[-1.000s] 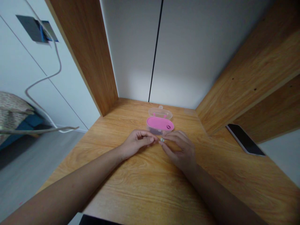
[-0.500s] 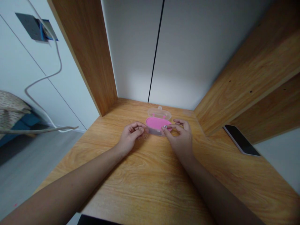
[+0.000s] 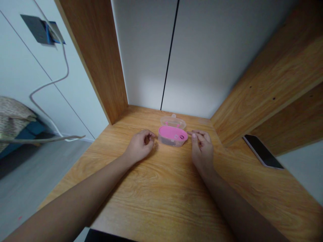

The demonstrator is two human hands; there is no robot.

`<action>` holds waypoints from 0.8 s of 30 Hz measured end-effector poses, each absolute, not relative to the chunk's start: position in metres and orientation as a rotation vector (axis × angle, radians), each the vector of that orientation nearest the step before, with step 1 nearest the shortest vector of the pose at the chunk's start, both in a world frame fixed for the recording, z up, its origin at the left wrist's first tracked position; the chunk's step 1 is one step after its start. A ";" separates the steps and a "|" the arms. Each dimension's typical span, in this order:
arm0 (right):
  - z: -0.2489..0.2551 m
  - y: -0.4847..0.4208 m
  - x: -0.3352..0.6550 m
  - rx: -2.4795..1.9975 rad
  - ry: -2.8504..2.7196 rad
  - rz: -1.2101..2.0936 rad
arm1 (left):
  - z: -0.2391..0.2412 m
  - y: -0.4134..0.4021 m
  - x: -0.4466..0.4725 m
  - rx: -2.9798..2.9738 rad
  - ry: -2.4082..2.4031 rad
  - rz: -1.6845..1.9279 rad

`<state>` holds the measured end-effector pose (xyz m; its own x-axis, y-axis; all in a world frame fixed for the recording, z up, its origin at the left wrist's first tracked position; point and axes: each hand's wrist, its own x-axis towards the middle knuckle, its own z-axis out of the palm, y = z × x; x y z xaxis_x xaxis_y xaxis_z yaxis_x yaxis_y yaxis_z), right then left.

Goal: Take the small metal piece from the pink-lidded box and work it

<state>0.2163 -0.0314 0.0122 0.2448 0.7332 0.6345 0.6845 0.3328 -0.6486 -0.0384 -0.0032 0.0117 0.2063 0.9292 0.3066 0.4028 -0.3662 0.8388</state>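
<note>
A small oval case (image 3: pixel 173 135) with a pink insert and a clear hinged lid stands open on the wooden desk (image 3: pixel 161 188). On the pink insert lie a tiny pale piece and a small dark ring (image 3: pixel 181 136). My left hand (image 3: pixel 140 147) rests on the desk just left of the case, its fingers curled shut with nothing visible in them. My right hand (image 3: pixel 202 149) lies just right of the case, fingers loose, and its fingertips almost touch the case's right end. It holds nothing that I can see.
A dark phone (image 3: pixel 262 151) lies on the lower shelf at the right. Wooden side panels (image 3: pixel 101 67) close in the desk on both sides, with a white wall behind. At the left, a white cable (image 3: pixel 50 82) hangs from a wall socket.
My right hand carried a tiny pale piece from in front of the case to over the pink insert, then drew back to the right without it. My left hand curled up and stayed left of the case.
</note>
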 end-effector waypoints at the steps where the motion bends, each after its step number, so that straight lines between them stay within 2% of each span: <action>1: 0.012 -0.033 0.217 -1.369 -1.458 0.057 | 0.012 -0.004 -0.039 1.922 1.241 1.093; 9: 0.020 -0.047 0.214 -1.320 -1.531 0.053 | 0.007 -0.007 -0.038 2.337 1.432 0.800; 24: 0.020 -0.050 0.216 -1.296 -1.588 0.054 | 0.014 -0.006 -0.042 2.345 1.287 0.774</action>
